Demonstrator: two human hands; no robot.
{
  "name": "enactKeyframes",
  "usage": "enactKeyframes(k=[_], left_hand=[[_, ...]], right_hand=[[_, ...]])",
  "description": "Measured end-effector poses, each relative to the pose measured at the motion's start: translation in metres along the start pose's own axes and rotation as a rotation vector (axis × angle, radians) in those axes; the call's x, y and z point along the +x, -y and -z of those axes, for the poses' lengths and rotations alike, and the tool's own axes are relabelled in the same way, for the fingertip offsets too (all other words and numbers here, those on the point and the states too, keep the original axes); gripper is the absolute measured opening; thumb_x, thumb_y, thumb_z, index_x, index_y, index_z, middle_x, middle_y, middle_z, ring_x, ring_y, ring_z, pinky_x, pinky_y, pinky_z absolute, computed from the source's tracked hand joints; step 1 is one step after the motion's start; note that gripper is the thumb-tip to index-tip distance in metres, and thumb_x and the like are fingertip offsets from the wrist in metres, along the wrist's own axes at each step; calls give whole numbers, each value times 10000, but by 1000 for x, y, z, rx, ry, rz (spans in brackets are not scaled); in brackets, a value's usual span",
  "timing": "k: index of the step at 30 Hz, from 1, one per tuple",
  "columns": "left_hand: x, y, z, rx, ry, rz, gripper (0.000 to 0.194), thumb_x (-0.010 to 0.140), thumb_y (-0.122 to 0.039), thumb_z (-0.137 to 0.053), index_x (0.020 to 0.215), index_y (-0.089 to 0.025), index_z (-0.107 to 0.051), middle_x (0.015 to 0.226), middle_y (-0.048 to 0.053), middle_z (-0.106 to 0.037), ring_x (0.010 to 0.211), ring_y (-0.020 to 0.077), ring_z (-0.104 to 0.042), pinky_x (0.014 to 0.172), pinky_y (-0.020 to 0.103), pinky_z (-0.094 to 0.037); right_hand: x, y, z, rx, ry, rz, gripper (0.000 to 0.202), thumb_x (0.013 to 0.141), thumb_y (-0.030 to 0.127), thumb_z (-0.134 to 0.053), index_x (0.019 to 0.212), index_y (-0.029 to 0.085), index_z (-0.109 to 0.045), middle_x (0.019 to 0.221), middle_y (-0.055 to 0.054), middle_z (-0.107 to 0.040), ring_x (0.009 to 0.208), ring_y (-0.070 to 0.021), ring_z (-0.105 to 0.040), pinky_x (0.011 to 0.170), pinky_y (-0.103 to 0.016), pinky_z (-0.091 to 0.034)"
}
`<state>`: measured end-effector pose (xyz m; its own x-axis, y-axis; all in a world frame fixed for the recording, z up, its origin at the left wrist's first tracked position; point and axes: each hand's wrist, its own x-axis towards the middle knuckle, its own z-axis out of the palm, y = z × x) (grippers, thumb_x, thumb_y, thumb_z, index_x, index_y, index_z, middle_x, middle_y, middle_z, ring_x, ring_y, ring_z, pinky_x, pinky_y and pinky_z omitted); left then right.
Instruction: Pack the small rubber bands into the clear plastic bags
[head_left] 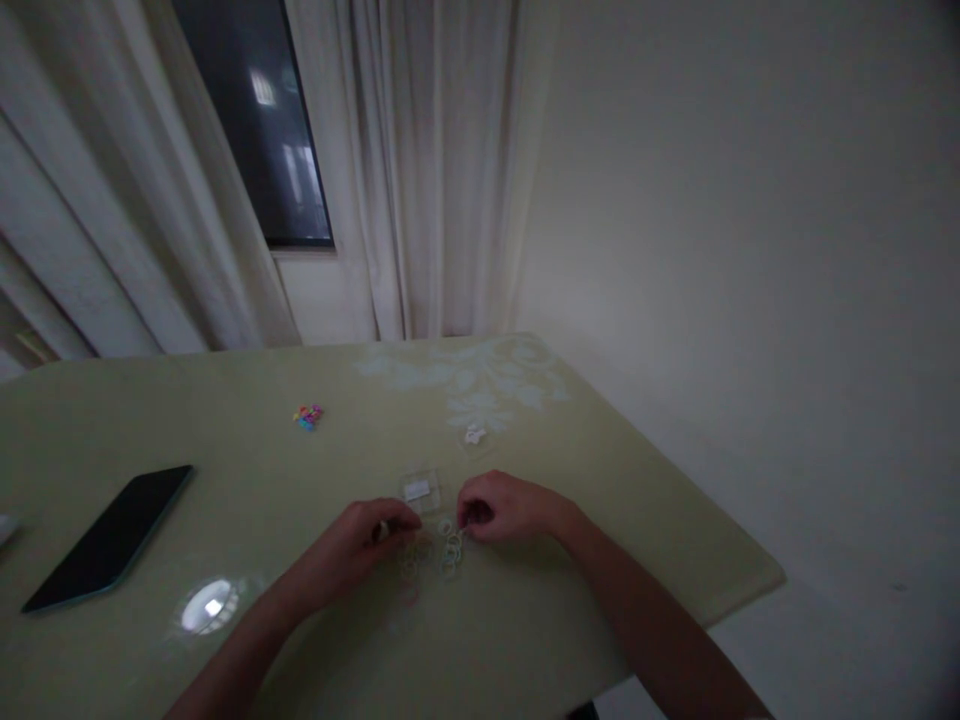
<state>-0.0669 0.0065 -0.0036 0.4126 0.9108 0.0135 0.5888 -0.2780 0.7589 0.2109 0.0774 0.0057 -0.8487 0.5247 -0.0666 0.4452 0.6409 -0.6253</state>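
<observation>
My left hand (pixel 364 535) is closed in a pinch at the upper end of a chain of small pale, yellowish and pinkish rings (pixel 409 568). Opposite it, my right hand (pixel 499 505) pinches at the top of a second string of whitish linked rings (pixel 452 550). Both strings lie on the table between and below my fingertips, a short gap apart. The exact pieces between the fingers are too small to make out. Just beyond my hands lies a clear plastic case (pixel 427 478) with a white label.
A small clear piece with white bits (pixel 474 434) lies farther back. Several bright coloured pieces (pixel 307 416) form a pile at the back left. A dark tablet (pixel 116 535) lies at left on the greenish table (pixel 225 420). A wall (pixel 750 300) borders the table's right side.
</observation>
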Motion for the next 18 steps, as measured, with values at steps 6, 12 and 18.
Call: enactKeyframes(k=[6, 12, 18], left_hand=[[-1, -3, 12, -75, -25, 30, 295, 974, -450, -583, 1016, -216, -757, 955, 37, -791, 863, 209, -693, 747, 275, -493], [2, -4, 7, -115, -34, 21, 263, 943, -421, -608, 935, -201, -751, 885, 39, -787, 828, 214, -701, 756, 292, -517], [3, -8, -5, -232, -146, -25, 229, 902, -405, -654, 912, -191, -734, 857, 57, -769, 797, 213, -714, 726, 290, -538]], right_hand=[[1, 6, -3, -50, -3, 17, 207, 785, 134, -682, 960, 148, -791, 861, -29, -717, 725, -129, -601, 679, -216, -429], [4, 15, -7, 24, -131, 5, 108, 844, 234, -735, 889, 151, -787, 795, -19, -685, 700, -131, -585, 667, -234, -418], [17, 39, -33, 271, -342, -42, 286, 917, 417, -736, 1041, 162, -768, 810, -12, -676, 696, -130, -574, 641, -230, -414]])
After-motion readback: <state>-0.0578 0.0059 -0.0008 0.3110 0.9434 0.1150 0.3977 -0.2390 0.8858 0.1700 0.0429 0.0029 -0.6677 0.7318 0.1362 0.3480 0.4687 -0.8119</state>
